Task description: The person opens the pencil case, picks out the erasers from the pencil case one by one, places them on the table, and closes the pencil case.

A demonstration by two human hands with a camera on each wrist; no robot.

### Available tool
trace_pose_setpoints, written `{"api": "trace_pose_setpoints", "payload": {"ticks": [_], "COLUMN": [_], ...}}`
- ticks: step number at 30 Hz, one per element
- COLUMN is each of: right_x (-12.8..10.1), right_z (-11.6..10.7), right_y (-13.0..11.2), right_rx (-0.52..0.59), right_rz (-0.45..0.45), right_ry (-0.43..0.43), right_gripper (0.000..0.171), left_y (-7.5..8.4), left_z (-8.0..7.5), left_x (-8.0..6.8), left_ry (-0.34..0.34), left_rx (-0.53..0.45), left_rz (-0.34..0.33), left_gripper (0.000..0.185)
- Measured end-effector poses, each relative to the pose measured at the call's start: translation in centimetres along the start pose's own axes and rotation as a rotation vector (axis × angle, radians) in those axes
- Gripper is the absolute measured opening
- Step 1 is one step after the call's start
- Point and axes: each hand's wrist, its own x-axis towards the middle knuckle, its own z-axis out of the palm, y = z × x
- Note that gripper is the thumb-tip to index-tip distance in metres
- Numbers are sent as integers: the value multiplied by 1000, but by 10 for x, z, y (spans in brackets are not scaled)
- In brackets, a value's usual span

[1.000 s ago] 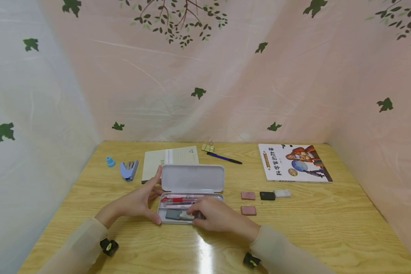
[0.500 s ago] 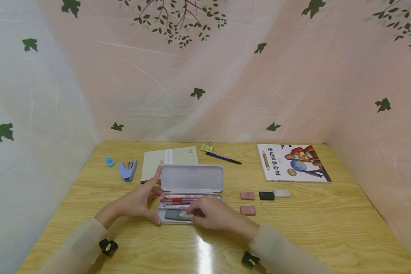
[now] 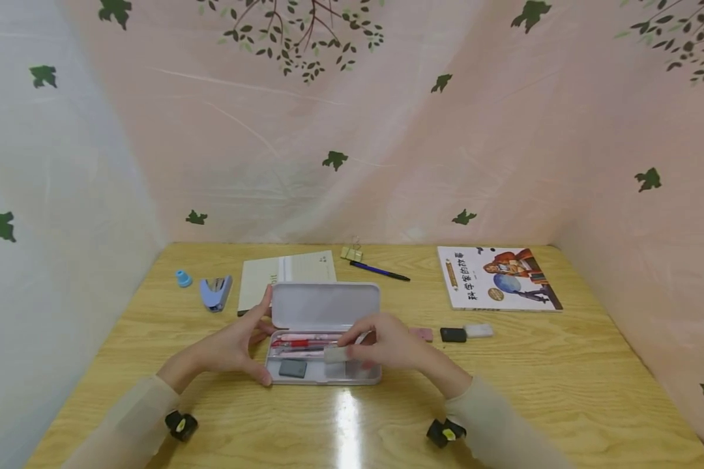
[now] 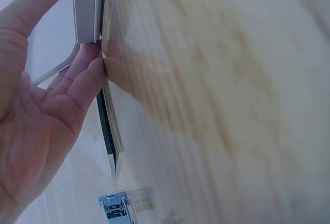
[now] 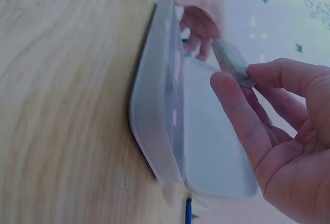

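On a wooden table [image 3: 534, 384], an open pencil case [image 3: 326, 306] is gripped at its left end by a left hand [image 3: 234, 350], thumb and fingers spread; a right hand [image 3: 390, 345], arched overhead, pinches a pale eraser [image 5: 231, 62] above the case.

A pencil case [image 3: 325, 305] sits near the middle of the bench [image 3: 563, 391], pens [image 3: 298, 343] in its rear compartment, an eraser [image 3: 293, 369] in its front one. Stapler [image 3: 214, 298] left, notepad [image 3: 264, 277] behind; book [image 3: 497, 279] near the back right corner.
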Motion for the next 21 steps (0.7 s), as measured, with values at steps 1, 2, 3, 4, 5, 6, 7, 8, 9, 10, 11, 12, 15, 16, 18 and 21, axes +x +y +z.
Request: {"api": "trace_pose_setpoints", "payload": {"ticks": [1,2,3,4,5,6,7,8,9,10,11,12,15,16,18,21], "right_x": [-3,-6,-10,-13,-17,-21,-24,-28,-32,-36,-40,-45,-57,-62,-73,-92], "right_z": [-4,-8,-12,-17,-21,-25,-29,-33,-36,-40,-43,-46,-58,-62,-71,-85], "right_y": [1,1,2,3,3,4,5,6,7,8,9,11,18,21,26,33], "right_rx": [15,29,45,60,66,71,79,87,90,91,92,97,72,68,52,57], "right_rz": [10,17,29,43,56,74,96,113,130,148,162,172,175,181,185,216], "right_ry": [7,10,15,18,24,31,39,49,62,74,85,93,116,123,143,180], "right_gripper": [14,15,15,16,16,16,16,16,16,16,17,18,19,20,21,24], "left_y": [0,0,0,0,1,1,1,0,0,0,0,-1,-1,-1,-1,0], "left_z": [0,0,0,0,0,0,0,0,0,0,0,1,1,1,1,1], "left_x": [0,0,0,0,1,1,1,1,1,1,0,-1,-5,-5,-5,-2], "left_ry": [-1,-3,-3,-3,-3,-3,-1,-1,1,2,3,4,11,13,15,13], "left_rx": [-3,-5,-3,-2,-4,-5,-5,-5,-8,-10,-12,-9,4,11,19,27], "left_rz": [1,3,5,6,7,8,9,10,11,11,8,3,-4,-6,1,22], "left_gripper": [149,149,149,149,149,149,149,150,150,150,150,150,150,150,150,149]}}
